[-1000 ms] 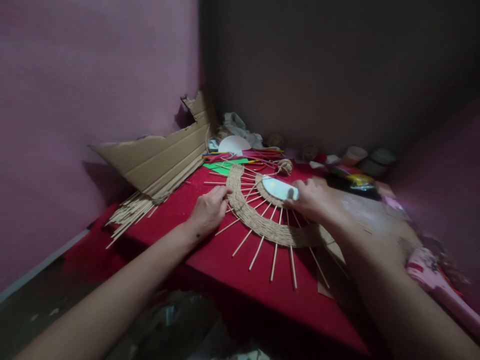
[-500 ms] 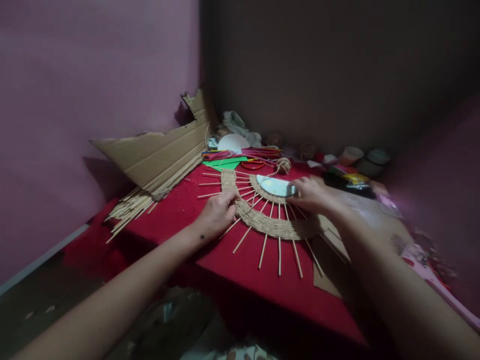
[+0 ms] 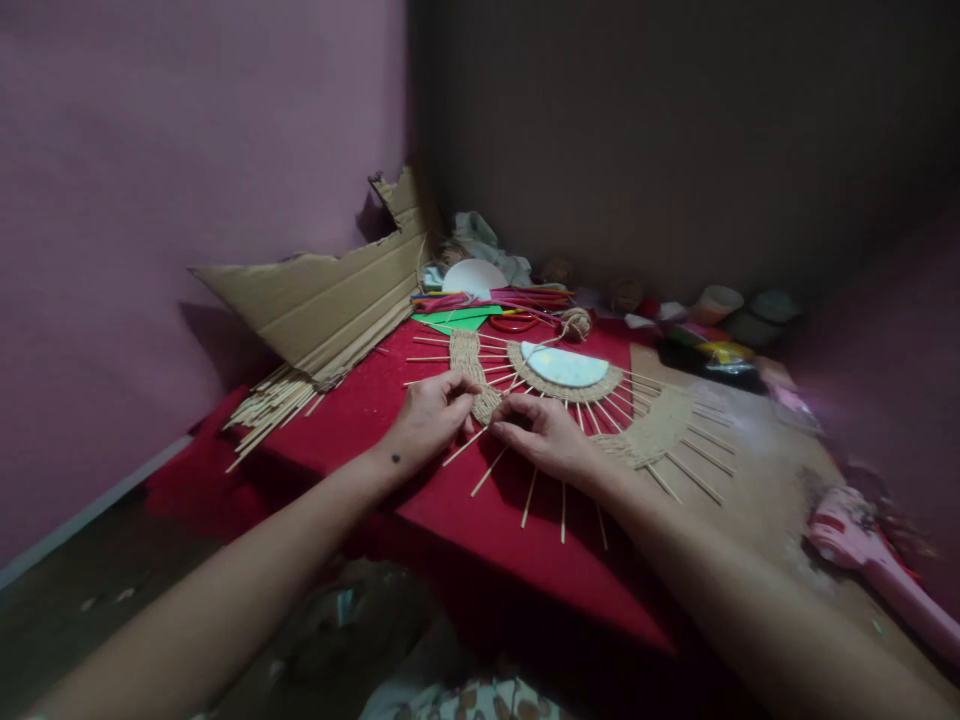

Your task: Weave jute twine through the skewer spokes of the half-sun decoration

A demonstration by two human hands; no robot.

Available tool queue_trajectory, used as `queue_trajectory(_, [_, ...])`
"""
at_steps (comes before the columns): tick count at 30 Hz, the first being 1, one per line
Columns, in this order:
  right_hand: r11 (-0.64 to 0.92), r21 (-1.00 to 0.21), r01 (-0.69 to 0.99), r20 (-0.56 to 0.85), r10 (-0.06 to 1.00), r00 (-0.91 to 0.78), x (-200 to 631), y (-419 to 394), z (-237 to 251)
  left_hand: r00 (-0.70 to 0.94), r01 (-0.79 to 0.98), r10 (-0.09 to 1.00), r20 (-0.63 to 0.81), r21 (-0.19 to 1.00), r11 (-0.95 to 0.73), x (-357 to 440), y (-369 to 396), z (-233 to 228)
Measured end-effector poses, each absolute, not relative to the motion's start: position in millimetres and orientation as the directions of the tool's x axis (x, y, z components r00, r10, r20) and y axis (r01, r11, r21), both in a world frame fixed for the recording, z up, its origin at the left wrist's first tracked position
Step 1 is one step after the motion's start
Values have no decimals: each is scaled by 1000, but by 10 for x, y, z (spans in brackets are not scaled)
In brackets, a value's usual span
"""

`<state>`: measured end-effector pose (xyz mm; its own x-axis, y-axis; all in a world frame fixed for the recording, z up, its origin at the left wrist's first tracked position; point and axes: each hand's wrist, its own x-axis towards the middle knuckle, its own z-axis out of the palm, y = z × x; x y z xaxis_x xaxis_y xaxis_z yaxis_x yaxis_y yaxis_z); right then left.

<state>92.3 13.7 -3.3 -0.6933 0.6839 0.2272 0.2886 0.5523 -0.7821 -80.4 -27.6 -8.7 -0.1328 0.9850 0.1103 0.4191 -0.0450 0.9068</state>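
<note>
A half-round woven jute piece (image 3: 660, 425) with thin wooden sticks fanning out lies on a red cloth (image 3: 375, 400). At its middle sits a pale half-disc (image 3: 564, 366) ringed by jute braid. My left hand (image 3: 427, 415) rests on the left part of the outer woven band, fingers pinching at it. My right hand (image 3: 544, 435) lies just beside it, fingertips on the same band and sticks. The two hands almost touch. A jute twine ball (image 3: 576, 322) lies behind the piece.
A torn cardboard sheet (image 3: 322, 300) leans at the left wall over a bundle of loose sticks (image 3: 266, 410). Green paper (image 3: 457, 320), red scissors, a white disc (image 3: 472, 275), cups and jars crowd the back. A pink glue gun (image 3: 877, 560) lies at right.
My right hand left the pale half-disc and came down to the left part of the woven band, beside my left hand. The woven piece has turned on the cloth.
</note>
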Motion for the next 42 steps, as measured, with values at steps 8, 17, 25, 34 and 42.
queue_trajectory(8, [502,-794,342,171,725,-667,922,135,-74,-319,332,939,132,943,-19,-940,-274,-36])
queue_trajectory(17, [718,-416,558,55,633,-772,680,223,172,-297,781,900,319,623,37,-1165,-490,-192])
queue_trajectory(25, [894,139,426,72,420,-905,443,245,80,-263,827,886,382,563,3,-1150,-540,-227])
queue_trajectory(34, [896,168,412,36,412,-910,464,220,83,-249,845,889,385,534,6,-1153,-681,-291])
queue_trajectory(42, [894,129,428,15,430,-903,475,199,138,-230,840,899,374,542,-11,-1194,-706,-243])
